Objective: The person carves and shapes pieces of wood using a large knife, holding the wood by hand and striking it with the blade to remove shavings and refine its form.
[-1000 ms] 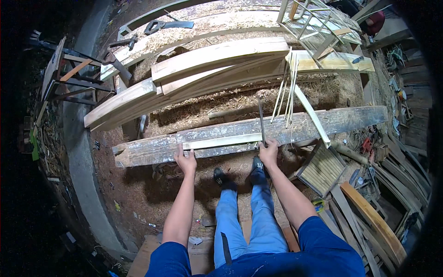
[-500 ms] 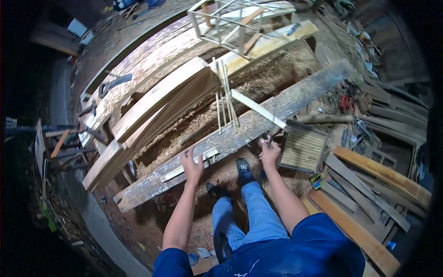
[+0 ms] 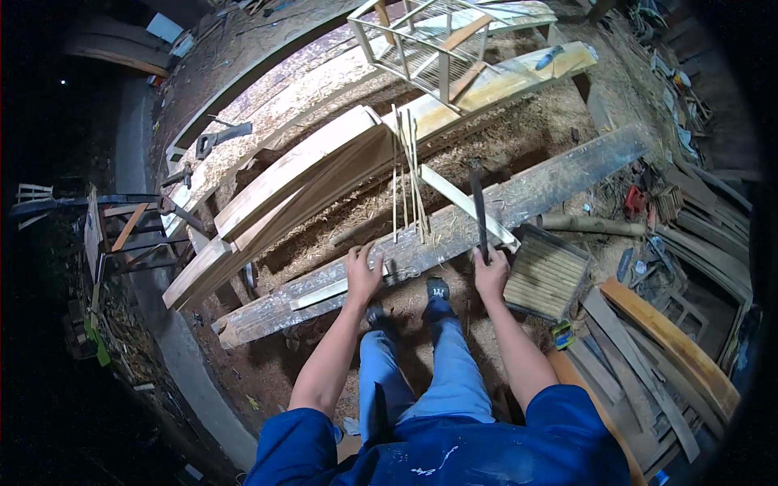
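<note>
My left hand (image 3: pixel 362 273) presses down on a long grey plank (image 3: pixel 559 182) that runs across in front of me, its fingers on a pale thin wood strip (image 3: pixel 324 292) lying along the plank. My right hand (image 3: pixel 490 274) grips the handle of a dark, long-bladed tool (image 3: pixel 478 212) that points up and away over the plank. A bundle of thin bamboo slivers (image 3: pixel 408 174) stands leaning on the plank between my hands. A pale slat (image 3: pixel 466 206) lies slanted across the plank by the tool.
Thick pale planks (image 3: pixel 284 182) lie stacked beyond a bed of shavings. A slatted frame (image 3: pixel 421 44) sits at the top, a flat slatted panel (image 3: pixel 545 275) at my right. Scrap boards (image 3: pixel 664 340) pile up at the right. A wooden stand (image 3: pixel 130 231) is on the left.
The view has swung, so the plank now slants up to the right. My right hand has raised the dark tool more upright; my left hand stays on the plank.
</note>
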Motion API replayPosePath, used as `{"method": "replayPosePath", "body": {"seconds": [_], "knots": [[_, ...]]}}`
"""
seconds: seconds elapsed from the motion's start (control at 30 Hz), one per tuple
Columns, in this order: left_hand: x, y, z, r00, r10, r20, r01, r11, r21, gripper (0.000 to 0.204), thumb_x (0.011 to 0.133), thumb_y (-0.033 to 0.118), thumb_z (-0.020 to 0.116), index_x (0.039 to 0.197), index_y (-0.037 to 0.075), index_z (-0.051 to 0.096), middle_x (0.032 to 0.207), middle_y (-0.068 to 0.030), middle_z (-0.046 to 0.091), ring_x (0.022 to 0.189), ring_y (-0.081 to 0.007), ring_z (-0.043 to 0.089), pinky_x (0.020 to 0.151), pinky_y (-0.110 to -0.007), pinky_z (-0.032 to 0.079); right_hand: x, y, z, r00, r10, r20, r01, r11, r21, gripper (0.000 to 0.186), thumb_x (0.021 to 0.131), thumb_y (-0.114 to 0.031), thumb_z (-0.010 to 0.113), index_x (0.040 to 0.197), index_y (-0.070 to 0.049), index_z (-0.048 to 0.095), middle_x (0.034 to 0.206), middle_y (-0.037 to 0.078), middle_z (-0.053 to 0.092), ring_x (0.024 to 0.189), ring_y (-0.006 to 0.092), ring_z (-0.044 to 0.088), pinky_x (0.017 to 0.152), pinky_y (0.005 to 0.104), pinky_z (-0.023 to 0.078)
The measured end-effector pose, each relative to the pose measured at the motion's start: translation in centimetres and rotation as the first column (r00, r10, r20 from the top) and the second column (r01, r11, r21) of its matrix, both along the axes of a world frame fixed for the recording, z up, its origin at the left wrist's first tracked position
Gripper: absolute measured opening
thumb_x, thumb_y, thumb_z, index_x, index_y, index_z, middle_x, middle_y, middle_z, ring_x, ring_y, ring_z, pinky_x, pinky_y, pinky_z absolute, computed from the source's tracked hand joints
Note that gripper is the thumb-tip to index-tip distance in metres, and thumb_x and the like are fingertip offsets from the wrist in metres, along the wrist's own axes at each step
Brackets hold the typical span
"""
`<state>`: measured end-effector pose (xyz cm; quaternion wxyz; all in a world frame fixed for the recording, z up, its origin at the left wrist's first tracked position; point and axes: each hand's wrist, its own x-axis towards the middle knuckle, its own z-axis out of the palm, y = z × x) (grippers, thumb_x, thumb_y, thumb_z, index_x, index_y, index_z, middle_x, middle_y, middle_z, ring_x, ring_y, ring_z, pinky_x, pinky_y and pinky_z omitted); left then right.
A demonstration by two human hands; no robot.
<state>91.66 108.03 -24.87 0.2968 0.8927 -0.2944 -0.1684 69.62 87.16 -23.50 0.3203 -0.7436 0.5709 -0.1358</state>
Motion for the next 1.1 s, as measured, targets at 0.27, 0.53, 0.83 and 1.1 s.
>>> {"method": "replayPosePath", "body": {"seconds": [0.27, 0.53, 0.83, 1.1], "knots": [[2.2, 8.8, -0.7, 0.975, 0.22, 0.005, -0.219, 0.967, 0.13, 0.037, 0.089, 0.021, 0.07, 0.123, 0.007, 0.066, 0.116, -0.0234, 0.059, 0.112, -0.042, 0.053, 0.1, -0.049, 0.042, 5.5, 1.6, -6.2, 0.999, -0.048, -0.02, 0.047, 0.998, -0.029, 0.034, 0.088, -0.025, 0.073, 0.113, -0.001, 0.068, 0.092, 0.02, 0.06, 0.093, 0.0376, 0.06, 0.085, 0.0469, 0.046], [3.9, 13.4, -1.9, 0.964, 0.267, -0.01, -0.263, 0.953, 0.148, 0.033, 0.092, 0.022, 0.068, 0.121, 0.006, 0.067, 0.115, -0.0218, 0.059, 0.113, -0.0402, 0.052, 0.1, -0.048, 0.041, 5.6, 1.8, -10.1, 0.99, 0.003, -0.144, -0.012, 0.998, -0.059, 0.055, 0.086, -0.015, 0.074, 0.132, 0.007, 0.055, 0.118, 0.023, 0.048, 0.11, 0.0399, 0.051, 0.097, 0.0445, 0.042], [0.9, 13.9, -1.7, 0.944, 0.327, -0.04, -0.318, 0.936, 0.151, 0.032, 0.094, 0.024, 0.067, 0.118, 0.003, 0.068, 0.114, -0.0222, 0.059, 0.107, -0.0388, 0.053, 0.095, -0.047, 0.044, 5.2, 1.4, -7.3, 0.957, 0.105, -0.271, -0.13, 0.989, -0.076, 0.059, 0.086, -0.02, 0.074, 0.138, -0.001, 0.054, 0.119, 0.02, 0.052, 0.113, 0.0393, 0.052, 0.097, 0.0473, 0.044], [0.5, 12.0, 0.4, 0.961, 0.275, 0.017, -0.275, 0.954, 0.121, 0.04, 0.092, 0.028, 0.069, 0.124, 0.006, 0.065, 0.12, -0.0236, 0.058, 0.117, -0.0414, 0.051, 0.103, -0.049, 0.042, 4.6, 0.7, -4.1, 0.922, 0.368, -0.118, -0.381, 0.917, -0.12, 0.066, 0.086, -0.024, 0.074, 0.145, -0.006, 0.049, 0.143, 0.018, 0.05, 0.13, 0.0386, 0.047, 0.11, 0.0469, 0.038]]}}
